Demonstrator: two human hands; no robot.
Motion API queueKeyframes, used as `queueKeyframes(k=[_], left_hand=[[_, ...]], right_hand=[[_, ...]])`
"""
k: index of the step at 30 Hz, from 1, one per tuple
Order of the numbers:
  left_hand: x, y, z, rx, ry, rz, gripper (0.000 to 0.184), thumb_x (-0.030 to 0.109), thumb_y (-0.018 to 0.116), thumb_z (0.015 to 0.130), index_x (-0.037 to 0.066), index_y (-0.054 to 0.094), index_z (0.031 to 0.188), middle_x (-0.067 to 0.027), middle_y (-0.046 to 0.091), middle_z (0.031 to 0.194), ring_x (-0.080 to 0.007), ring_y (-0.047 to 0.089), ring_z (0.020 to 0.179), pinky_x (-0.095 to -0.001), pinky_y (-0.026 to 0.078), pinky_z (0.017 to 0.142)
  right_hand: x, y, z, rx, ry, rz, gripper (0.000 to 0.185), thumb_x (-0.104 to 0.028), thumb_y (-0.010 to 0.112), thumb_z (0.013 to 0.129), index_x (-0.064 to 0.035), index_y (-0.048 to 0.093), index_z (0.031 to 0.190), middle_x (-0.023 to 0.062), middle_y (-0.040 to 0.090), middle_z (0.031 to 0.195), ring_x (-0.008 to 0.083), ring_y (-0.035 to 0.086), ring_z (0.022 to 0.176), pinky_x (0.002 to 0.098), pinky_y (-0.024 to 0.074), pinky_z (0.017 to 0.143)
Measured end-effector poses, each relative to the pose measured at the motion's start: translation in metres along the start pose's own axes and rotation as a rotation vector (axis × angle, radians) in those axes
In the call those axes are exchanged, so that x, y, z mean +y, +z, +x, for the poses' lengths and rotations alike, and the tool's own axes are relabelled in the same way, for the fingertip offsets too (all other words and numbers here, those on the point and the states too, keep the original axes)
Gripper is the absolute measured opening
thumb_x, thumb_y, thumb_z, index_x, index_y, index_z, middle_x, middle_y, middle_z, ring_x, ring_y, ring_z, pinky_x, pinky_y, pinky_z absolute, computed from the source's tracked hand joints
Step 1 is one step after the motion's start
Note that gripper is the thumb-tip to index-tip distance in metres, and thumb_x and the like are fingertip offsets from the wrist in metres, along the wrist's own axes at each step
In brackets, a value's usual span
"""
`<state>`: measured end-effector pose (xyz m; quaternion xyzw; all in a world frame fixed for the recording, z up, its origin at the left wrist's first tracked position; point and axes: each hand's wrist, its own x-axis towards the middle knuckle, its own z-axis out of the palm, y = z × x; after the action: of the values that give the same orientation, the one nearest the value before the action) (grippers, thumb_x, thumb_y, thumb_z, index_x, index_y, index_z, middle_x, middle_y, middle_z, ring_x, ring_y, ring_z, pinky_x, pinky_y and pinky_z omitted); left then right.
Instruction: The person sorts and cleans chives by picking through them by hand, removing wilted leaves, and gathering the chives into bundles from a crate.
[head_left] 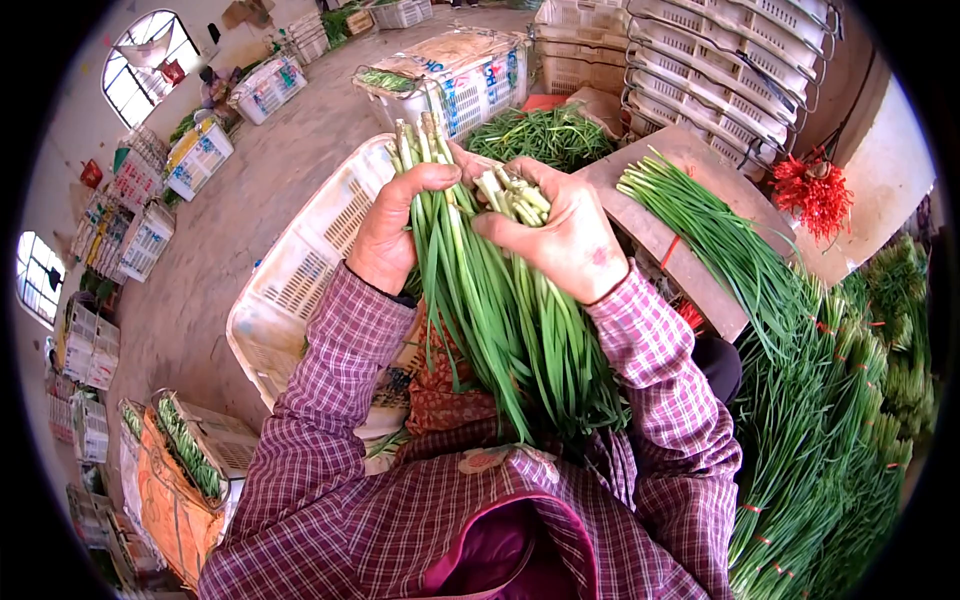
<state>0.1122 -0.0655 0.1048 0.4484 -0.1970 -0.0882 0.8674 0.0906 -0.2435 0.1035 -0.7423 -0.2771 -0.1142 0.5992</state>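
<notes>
My left hand [395, 215] is closed around a bunch of garlic chives [455, 250], pale stem ends upward and green leaves hanging toward my lap. Beside it, my right hand [560, 220] grips a second bunch of chives [560, 345], its cut white ends showing between thumb and fingers. The two bunches hang side by side, their leaves touching. To the right, a loose bunch of chives [700, 205] lies on a board [650, 170], with a red tie [670, 250] near it.
A white plastic crate [290, 290] stands at my left. Bundled chives with red ties [820, 440] are heaped at right. Red ties [812, 195] hang by stacked crates [720, 70]. Loose greens [545, 135] lie ahead. A person [212, 90] sits far left among more crates.
</notes>
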Motion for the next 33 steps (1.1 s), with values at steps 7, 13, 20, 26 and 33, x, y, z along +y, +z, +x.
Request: queueKeyframes(k=[7,13,20,26,33], left_hand=[[-0.008,-0.014,-0.001,0.008,-0.138,-0.011,0.026,0.012,0.061,0.076,0.003,0.053,0.099,-0.0106,0.06,0.088,-0.0231,0.062,0.085,-0.0397,0.056,0.075],[-0.011,-0.025,-0.003,0.095,-0.176,0.023,0.028,0.014,0.064,0.074,0.005,0.055,0.1,-0.008,0.059,0.083,-0.0235,0.061,0.081,-0.039,0.055,0.076],[-0.004,-0.036,-0.002,0.03,-0.134,-0.194,0.024,0.016,0.064,0.08,0.009,0.053,0.1,-0.0011,0.053,0.078,-0.0155,0.054,0.071,-0.0297,0.05,0.066],[0.022,-0.001,0.005,-0.22,-0.101,-0.247,0.023,0.016,0.058,0.086,0.003,0.054,0.104,-0.0025,0.057,0.076,-0.0153,0.057,0.068,-0.031,0.054,0.067],[-0.019,0.013,-0.014,0.024,-0.292,-0.144,0.038,0.021,0.069,0.073,-0.004,0.057,0.098,-0.0109,0.062,0.083,-0.0166,0.062,0.069,-0.0305,0.056,0.065]], right_hand=[[0.0,-0.024,0.002,-0.228,0.287,0.551,0.042,0.0,0.069,0.077,-0.0003,0.058,0.117,-0.0005,0.064,0.092,0.0062,0.059,0.08,0.0201,0.0487,0.07],[0.002,-0.055,0.0,-0.204,0.286,0.611,0.024,-0.002,0.072,0.075,-0.0018,0.062,0.098,0.0042,0.067,0.092,0.01,0.064,0.07,0.0202,0.0524,0.059],[0.047,-0.086,-0.007,0.181,0.079,-0.331,0.045,-0.03,0.078,0.075,0.0015,0.063,0.103,0.0047,0.067,0.086,0.0115,0.063,0.079,0.0274,0.05,0.075],[0.027,-0.09,0.01,0.161,0.24,-0.103,0.046,-0.029,0.078,0.075,-0.0006,0.061,0.108,0.0047,0.066,0.089,0.0104,0.06,0.078,0.0264,0.0494,0.073],[0.006,-0.052,0.0,0.105,0.249,0.194,0.037,-0.016,0.072,0.08,0.0007,0.057,0.11,0.0048,0.065,0.088,0.0095,0.059,0.073,0.0249,0.0484,0.063]])
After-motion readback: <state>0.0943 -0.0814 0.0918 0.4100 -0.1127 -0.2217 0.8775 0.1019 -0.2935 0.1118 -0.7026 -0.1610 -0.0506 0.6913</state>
